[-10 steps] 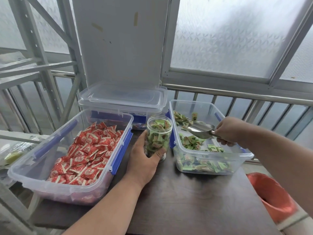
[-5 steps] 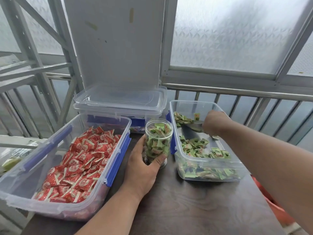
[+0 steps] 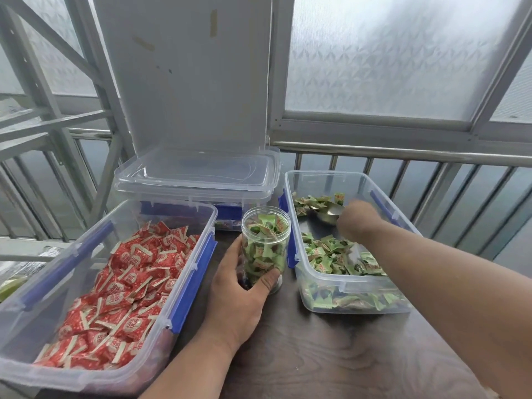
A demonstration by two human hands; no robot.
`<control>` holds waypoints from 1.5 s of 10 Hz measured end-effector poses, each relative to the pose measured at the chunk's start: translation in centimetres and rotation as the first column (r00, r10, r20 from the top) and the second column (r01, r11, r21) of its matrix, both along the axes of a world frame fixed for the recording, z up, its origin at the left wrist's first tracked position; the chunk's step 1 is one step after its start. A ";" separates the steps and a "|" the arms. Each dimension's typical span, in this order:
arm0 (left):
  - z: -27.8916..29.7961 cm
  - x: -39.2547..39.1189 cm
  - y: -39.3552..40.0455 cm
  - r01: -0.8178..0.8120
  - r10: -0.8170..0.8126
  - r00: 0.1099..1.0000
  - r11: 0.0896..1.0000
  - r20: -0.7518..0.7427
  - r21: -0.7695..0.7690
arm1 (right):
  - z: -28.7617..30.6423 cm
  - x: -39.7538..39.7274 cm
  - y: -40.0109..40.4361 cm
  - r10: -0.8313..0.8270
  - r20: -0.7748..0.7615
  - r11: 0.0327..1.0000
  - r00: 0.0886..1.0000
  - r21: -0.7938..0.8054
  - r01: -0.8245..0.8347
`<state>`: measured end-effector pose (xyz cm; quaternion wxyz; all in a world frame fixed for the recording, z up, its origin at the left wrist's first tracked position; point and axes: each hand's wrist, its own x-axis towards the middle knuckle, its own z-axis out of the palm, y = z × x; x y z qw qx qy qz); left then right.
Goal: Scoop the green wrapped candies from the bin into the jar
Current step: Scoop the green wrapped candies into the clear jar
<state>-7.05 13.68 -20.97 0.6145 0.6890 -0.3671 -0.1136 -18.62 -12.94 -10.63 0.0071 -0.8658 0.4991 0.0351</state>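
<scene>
Scooping: our left hand (image 3: 241, 295) grips the clear round plastic jar (image 3: 265, 249) steady beside the clear green-candy bin (image 3: 322, 283); our right hand (image 3: 358, 218), blurred, apparently closed on the metal scoop (image 3: 328, 216).

Soft daylight through the frosted window (image 3: 388, 53) at top; faint shadows; right hand (image 3: 358, 218) motion-blurred; edges bend.

Left hand (image 3: 239, 295) grips the jar (image 3: 265, 243); right hand (image 3: 357, 220) holds the scoop (image 3: 328, 214) in the bin (image 3: 357, 289).
</scene>
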 end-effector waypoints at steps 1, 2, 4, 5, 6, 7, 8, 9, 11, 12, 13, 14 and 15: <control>0.0 0.0 0.0 -0.012 0.012 1.000 1.000 -0.012 0.019 | 0.2 0.4 -0.6 -0.043 0.054 0.997 0.998 -0.064 0.046; 0.1 0.0 0.0 -0.008 0.009 1.000 1.000 -0.023 0.030 | -0.4 0.7 -0.3 -0.019 0.017 0.999 1.000 -0.046 0.020; 0.2 -0.1 0.1 -0.007 0.009 0.999 0.999 -0.044 0.032 | -0.6 -0.5 -0.3 -0.091 0.115 0.994 0.989 0.076 0.083; 0.3 -0.2 0.1 -0.006 0.007 0.999 1.000 -0.053 0.021 | -0.4 -0.2 -1.1 -0.129 0.169 0.992 0.977 0.034 0.125; 0.3 -0.2 0.1 -0.007 0.008 0.998 1.000 -0.056 0.021 | -0.5 0.1 -0.6 -0.144 0.271 0.989 0.952 0.056 0.134; 0.4 -0.2 0.1 0.000 0.002 0.998 1.000 -0.057 0.025 | -0.3 -0.2 -0.7 -0.198 0.376 0.980 0.905 0.098 0.174; 0.4 -0.2 0.1 -0.001 0.001 0.999 1.000 -0.049 0.013 | -0.2 -0.4 -0.6 -0.229 0.460 0.970 0.858 0.184 0.161; 0.4 -0.2 0.1 -0.004 0.004 0.999 1.000 -0.043 0.006 | -0.6 -0.3 -0.3 -0.240 0.391 0.946 0.889 0.300 0.123; 0.3 -0.1 0.0 -0.007 0.007 0.999 1.000 -0.039 0.009 | -1.4 -0.2 -0.8 -0.287 0.379 0.912 0.880 0.389 0.130; 0.3 0.0 -0.1 0.002 -0.002 0.999 1.000 -0.039 0.009 | -0.9 -0.7 -0.3 -0.259 0.335 0.921 0.906 0.367 0.128; 0.3 0.1 -0.2 0.003 -0.003 0.999 1.000 -0.041 0.011 | -0.9 -0.9 -0.3 -0.230 0.239 0.936 0.943 0.318 0.148; 0.3 0.2 -0.1 0.003 -0.002 0.999 1.000 -0.039 0.014 | 0.4 -1.0 0.3 -0.230 0.190 0.942 0.954 0.290 0.169; 0.5 0.2 -0.1 0.006 -0.006 1.000 1.000 -0.031 0.014 | 0.9 -1.0 0.0 -0.200 0.212 0.943 0.956 0.308 0.129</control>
